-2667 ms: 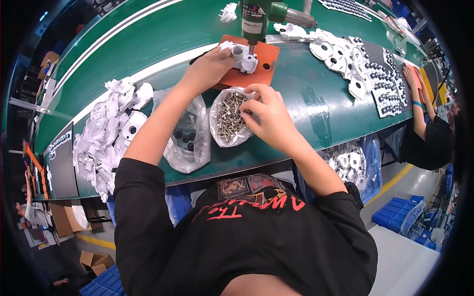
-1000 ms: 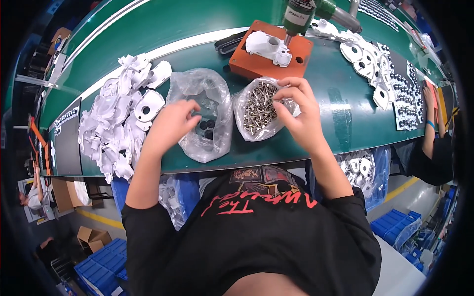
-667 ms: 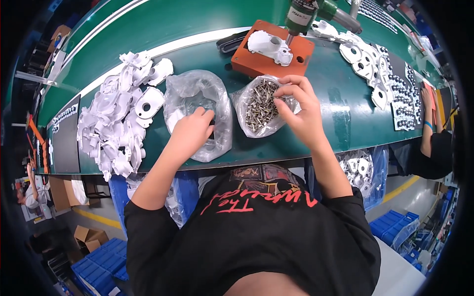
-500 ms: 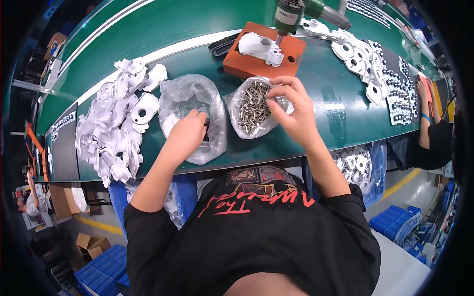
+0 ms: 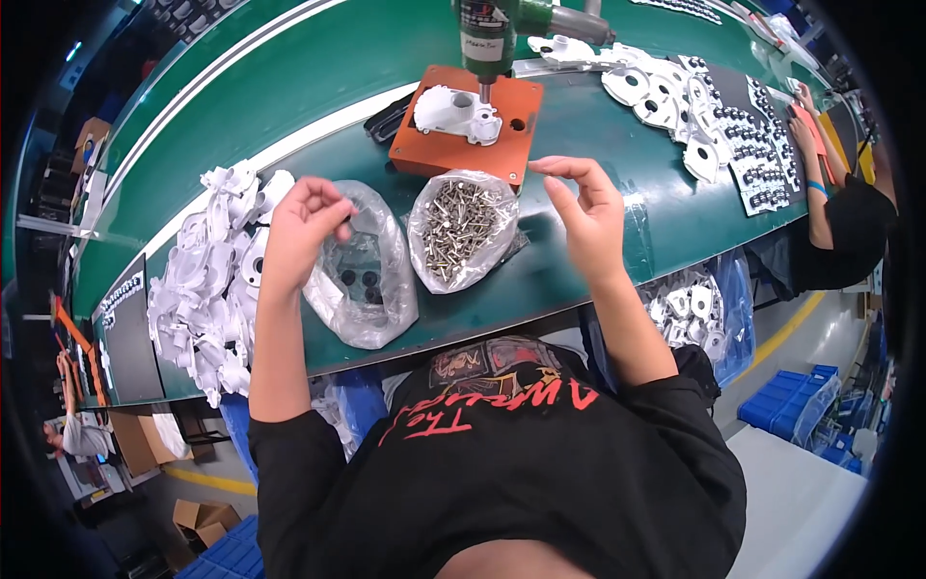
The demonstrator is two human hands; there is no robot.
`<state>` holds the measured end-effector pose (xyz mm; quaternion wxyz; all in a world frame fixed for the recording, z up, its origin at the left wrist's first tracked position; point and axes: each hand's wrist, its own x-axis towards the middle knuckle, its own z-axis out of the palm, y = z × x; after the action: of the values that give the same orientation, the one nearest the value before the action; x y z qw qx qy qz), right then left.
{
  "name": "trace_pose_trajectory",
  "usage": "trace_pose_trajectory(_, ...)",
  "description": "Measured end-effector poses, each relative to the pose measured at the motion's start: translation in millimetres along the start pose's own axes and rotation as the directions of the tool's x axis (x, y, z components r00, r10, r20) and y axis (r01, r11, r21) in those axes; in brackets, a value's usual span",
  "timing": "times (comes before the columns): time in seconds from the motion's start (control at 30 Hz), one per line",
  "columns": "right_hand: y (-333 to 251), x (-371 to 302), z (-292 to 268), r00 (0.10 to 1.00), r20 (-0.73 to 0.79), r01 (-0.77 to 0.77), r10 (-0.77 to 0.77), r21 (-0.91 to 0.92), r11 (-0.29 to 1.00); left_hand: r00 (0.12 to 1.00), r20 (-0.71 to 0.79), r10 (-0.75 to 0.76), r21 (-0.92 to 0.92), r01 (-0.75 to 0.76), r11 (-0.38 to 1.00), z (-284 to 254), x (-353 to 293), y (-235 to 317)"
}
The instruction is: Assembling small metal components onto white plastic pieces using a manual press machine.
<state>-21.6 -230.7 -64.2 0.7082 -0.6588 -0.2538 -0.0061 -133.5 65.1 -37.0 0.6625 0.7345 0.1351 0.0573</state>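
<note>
My left hand [image 5: 307, 224] is raised at the far left rim of a clear plastic bag [image 5: 397, 314], its fingers pinched on a small dark piece that is mostly hidden. Several round black parts [image 5: 370, 280] lie inside that bag. Beside it an open bag holds a heap of metal screws [image 5: 463, 227]. My right hand [image 5: 593, 212] hovers to the right of the screws, thumb and forefinger apart, with nothing visible between them. Beyond the bags, a white housing [image 5: 453, 114] sits on an orange fixture block [image 5: 415, 152], under the tip of a green power screwdriver [image 5: 487, 43].
White castings [image 5: 207, 280] are piled on the left of the green bench [image 5: 579, 106]. Flat white covers [image 5: 666, 101] and trays of black-dotted parts [image 5: 762, 159] lie at the right. A co-worker's arm [image 5: 818, 198] reaches in there. A bin of castings [image 5: 690, 314] stands below the bench edge.
My left hand has come up out of the clear bag toward its far left rim. My right hand has drawn away from the screws. The whole view has shifted.
</note>
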Motion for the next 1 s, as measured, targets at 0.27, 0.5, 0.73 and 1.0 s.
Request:
trace_pose_trajectory(0.27,8,-2,-25,0.994,-0.039,-0.106,0.106,0.015,0.994,0.989,0.064,0.131,0.056,-0.135,0.989,49,95,27)
trace_pose_trajectory(0.5,12,5,-35,0.992,-0.065,-0.114,0.113,-0.014,0.993,0.9,0.433,0.037,0.44,-0.247,0.863,72,190,59)
trace_pose_trajectory(0.73,20,30,-34,0.991,-0.043,-0.129,0.127,-0.047,0.991,0.724,0.677,-0.134,0.458,-0.272,0.846,91,215,55)
trace_pose_trajectory(1.0,40,71,-12,0.998,0.026,-0.06,0.065,-0.144,0.988,0.727,0.687,-0.006,0.359,-0.332,0.872,100,205,50)
